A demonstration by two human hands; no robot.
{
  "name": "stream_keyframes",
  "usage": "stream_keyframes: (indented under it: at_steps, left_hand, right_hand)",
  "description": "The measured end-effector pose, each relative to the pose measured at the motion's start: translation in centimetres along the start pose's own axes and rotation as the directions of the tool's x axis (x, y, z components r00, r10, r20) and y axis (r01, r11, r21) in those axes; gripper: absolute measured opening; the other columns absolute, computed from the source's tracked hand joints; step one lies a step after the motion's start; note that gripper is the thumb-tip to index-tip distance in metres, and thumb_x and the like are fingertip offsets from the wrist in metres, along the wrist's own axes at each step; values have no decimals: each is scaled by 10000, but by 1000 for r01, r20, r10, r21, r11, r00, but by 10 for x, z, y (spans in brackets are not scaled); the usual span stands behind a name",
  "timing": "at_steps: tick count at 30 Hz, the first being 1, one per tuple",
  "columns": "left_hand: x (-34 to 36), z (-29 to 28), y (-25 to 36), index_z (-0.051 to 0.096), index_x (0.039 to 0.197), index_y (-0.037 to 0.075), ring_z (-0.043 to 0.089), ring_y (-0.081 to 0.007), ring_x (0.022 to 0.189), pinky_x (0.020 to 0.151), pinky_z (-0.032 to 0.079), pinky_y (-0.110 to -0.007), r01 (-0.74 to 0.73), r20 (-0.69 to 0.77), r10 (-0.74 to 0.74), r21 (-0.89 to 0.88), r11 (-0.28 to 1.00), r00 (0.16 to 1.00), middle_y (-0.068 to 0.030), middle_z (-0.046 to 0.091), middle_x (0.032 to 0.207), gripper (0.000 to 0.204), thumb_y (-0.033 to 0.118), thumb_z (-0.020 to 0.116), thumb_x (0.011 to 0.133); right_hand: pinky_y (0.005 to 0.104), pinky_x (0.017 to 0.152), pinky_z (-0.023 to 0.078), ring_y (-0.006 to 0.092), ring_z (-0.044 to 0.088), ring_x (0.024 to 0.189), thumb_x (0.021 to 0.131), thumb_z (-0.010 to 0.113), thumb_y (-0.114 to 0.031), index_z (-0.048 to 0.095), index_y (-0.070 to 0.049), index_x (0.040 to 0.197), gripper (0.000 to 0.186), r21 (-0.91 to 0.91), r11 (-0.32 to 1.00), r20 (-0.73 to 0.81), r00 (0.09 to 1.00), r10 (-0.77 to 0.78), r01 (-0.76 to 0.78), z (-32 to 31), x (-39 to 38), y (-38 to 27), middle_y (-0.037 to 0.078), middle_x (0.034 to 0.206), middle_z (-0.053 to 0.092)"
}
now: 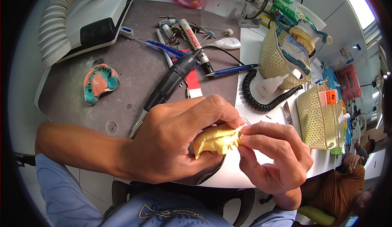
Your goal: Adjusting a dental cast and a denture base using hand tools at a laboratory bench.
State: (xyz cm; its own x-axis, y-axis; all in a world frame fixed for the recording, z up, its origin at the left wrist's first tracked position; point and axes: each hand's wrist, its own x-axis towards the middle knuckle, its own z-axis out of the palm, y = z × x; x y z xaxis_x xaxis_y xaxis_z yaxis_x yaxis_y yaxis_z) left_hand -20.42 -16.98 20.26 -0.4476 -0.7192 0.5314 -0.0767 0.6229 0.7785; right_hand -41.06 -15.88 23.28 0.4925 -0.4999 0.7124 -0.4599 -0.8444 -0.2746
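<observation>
A yellow dental cast (215, 142) with a row of teeth along its lower edge sits in my left hand (171, 137). The left thumb presses over its top while the other fingers support it from below. My right hand (281, 157) is closed in a pinch, its fingertips touching the cast's right end. Anything small between those fingertips is hidden. Behind my left hand, a black rotary handpiece (170, 82) with a metal tip lies on the dark mat. Farther left rests a pink and teal dental piece (101, 83) shaped like an arch.
A white unit with a ribbed hose (55, 26) stands at the far left. Pens, a marker (192, 37), a toothbrush (127, 32) and small burs lie at the back. Woven baskets (316, 116) line the right, near a coiled cord (261, 104). Another person (335, 190) sits at far right.
</observation>
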Motion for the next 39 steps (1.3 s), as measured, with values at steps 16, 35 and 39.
stream_keyframes:
  at_steps: [16, 35, 39]
  left_hand:
    - [7, 0, 0, 597, 995, 65, 632, -209, 729, 661, 520, -277, -356, -78, 397, 310, 882, 915, -126, 746, 947, 409, 110, 879, 701]
    - [7, 0, -1, 621, 1029, 45, 614, -198, 783, 666, 531, -293, -332, -66, 367, 300, 894, 928, -159, 743, 989, 384, 72, 849, 720]
    - [8, -4, -1, 632, 1036, 35, 606, -191, 772, 667, 533, -276, -318, -36, 340, 276, 907, 940, -166, 743, 990, 389, 61, 847, 712]
  right_hand:
    - [323, 612, 605, 264, 711, 709, 590, 820, 32, 704, 39, 890, 322, -29, 996, -70, 994, -85, 83, -1, -7, -7, 139, 877, 690]
    - [318, 595, 593, 243, 705, 683, 612, 790, -36, 719, 31, 863, 269, -126, 978, -65, 982, -177, 168, 0, -7, -2, 146, 845, 690]
    - [320, 582, 593, 242, 702, 672, 609, 789, -31, 709, 46, 854, 269, -124, 977, -50, 982, -181, 174, 0, -6, -1, 142, 832, 687]
